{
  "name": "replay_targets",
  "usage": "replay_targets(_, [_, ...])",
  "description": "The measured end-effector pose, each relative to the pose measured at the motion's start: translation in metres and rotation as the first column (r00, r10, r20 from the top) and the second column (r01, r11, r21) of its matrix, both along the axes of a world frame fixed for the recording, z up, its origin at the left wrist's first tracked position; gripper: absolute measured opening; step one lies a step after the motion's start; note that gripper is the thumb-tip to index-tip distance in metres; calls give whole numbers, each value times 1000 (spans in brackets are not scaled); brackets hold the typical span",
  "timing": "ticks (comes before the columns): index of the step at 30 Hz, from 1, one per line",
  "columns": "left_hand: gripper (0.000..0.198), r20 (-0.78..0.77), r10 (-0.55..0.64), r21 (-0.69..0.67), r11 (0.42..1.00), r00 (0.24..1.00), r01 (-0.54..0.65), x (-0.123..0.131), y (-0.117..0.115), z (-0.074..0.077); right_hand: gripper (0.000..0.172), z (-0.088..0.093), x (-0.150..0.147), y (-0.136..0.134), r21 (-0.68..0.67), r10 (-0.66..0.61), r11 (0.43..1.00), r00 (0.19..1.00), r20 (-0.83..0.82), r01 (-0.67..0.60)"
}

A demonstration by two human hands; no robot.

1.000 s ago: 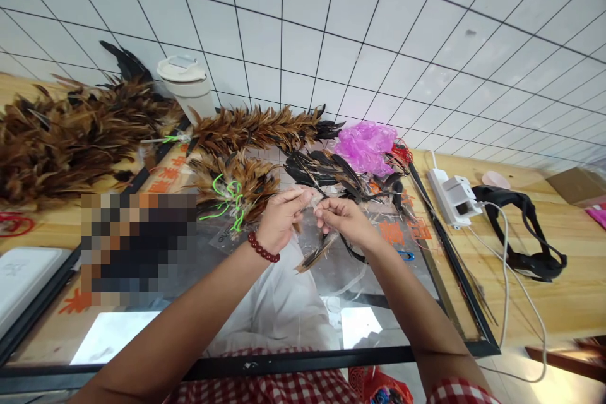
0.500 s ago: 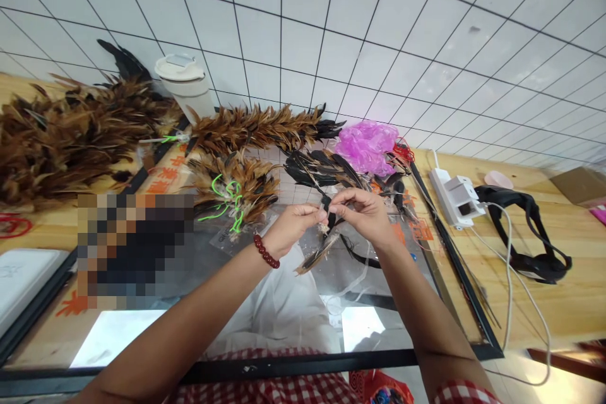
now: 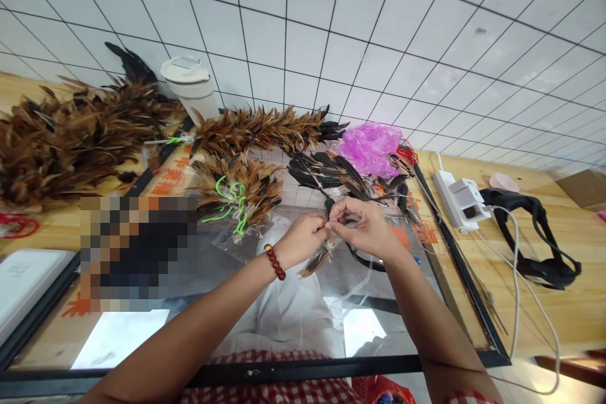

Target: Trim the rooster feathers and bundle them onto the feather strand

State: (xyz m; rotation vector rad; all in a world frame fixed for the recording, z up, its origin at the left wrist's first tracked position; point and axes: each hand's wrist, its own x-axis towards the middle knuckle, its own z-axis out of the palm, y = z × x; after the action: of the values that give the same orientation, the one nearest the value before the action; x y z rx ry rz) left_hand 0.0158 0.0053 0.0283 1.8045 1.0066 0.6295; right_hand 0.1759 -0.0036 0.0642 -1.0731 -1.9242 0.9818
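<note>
My left hand [image 3: 302, 241], with a dark red bead bracelet [image 3: 275, 262] at the wrist, is closed in a pinch. My right hand [image 3: 362, 227] meets it fingertip to fingertip, also pinching. Between them a small black feather [image 3: 328, 204] sticks up; its lower end is hidden by the fingers. Below the fingertips a brown feather [image 3: 315, 264] lies on the glass tabletop [image 3: 227, 284]. Just beyond the hands is a pile of long dark feathers [image 3: 326, 170]. To their left rests a brown feather bundle [image 3: 237, 192] with bright green ties [image 3: 231, 199].
A long brown feather strand [image 3: 260, 129] lies along the wall beside a white lidded cup [image 3: 192, 88]. More brown feathers [image 3: 66, 139] heap at left. A pink plastic bag [image 3: 372, 146] sits at the back; a power strip [image 3: 457, 199] and black strap [image 3: 534, 240] lie right.
My left hand has turned over and curled in more tightly, its knuckles now upward. My right fingertips have closed in against it. The view has shifted slightly.
</note>
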Motion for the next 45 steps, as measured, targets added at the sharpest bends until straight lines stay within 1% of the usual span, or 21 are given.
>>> replay_targets(3, [23,23,36,78,996,999,-38,1,-2,0,9,-1,2,4,5,-12,1000,998,-57,12])
replay_targets(5, [26,65,44,107,993,997,-51,1,-3,2,18,0,8,9,36,-32,999,994,-103,36])
replay_targets(8, [31,118,25,101,994,993,-37,-1,0,5,26,3,19,16,129,23,991,999,-30,-19])
replay_targets(11, [32,149,13,93,995,989,-27,-5,2,8,22,5,23,18,161,95,981,992,89,-108])
replay_targets(14, [33,153,15,69,997,988,-26,-7,4,9,13,3,18,16,154,84,983,990,111,-101])
replay_targets(18, [34,238,12,-3,1000,971,-12,-6,4,8,13,2,11,13,169,64,982,989,129,-86])
replay_targets(21, [30,396,103,-148,988,913,-47,-5,4,8,12,4,9,10,217,38,974,993,112,-62])
replay_targets(23, [26,492,196,-253,965,848,-76,-5,4,10,10,6,9,8,243,37,968,995,95,-60])
replay_targets(25, [22,548,278,-320,941,789,-109,-5,4,14,8,7,8,7,258,27,965,996,81,-47])
replay_targets(27, [18,575,335,-353,925,747,-144,-6,4,17,7,6,8,7,256,-4,967,999,52,-10])
replay_targets(29, [16,589,359,-364,918,723,-160,-6,4,19,21,3,7,7,233,-32,972,999,28,24])
replay_targets(30, [16,595,357,-359,920,720,-160,-6,4,19,25,1,6,7,227,-46,973,999,22,40])
replay_targets(31, [15,601,350,-347,924,719,-160,-6,4,19,25,-1,5,6,229,-65,972,998,19,59])
replay_targets(34, [14,595,309,-246,949,742,-198,-7,5,18,9,-4,0,4,296,-142,945,990,-12,139])
replay_targets(35, [14,576,290,-174,957,764,-232,-8,5,19,6,-4,-3,2,327,-165,931,986,-26,164])
replay_targets(37, [12,500,247,56,947,830,-316,-12,6,21,8,-5,-7,-1,390,-202,900,979,-29,197])
replay_targets(38, [11,444,229,203,916,866,-347,-15,7,23,8,-6,-10,-2,423,-222,882,975,-19,209])
replay_targets(40, [7,316,217,479,804,924,-352,-22,8,26,9,-7,-14,-4,492,-262,841,965,6,226])
replay_targets(41, [7,258,223,577,745,940,-335,-26,9,27,9,-8,-16,-5,519,-274,824,962,14,227])
replay_targets(43, [8,176,237,688,665,955,-292,-32,9,27,8,-10,-20,-7,546,-286,805,958,12,234])
replay_targets(45, [12,154,215,731,631,964,-258,-35,8,25,7,-9,-23,-10,533,-298,803,954,-27,266])
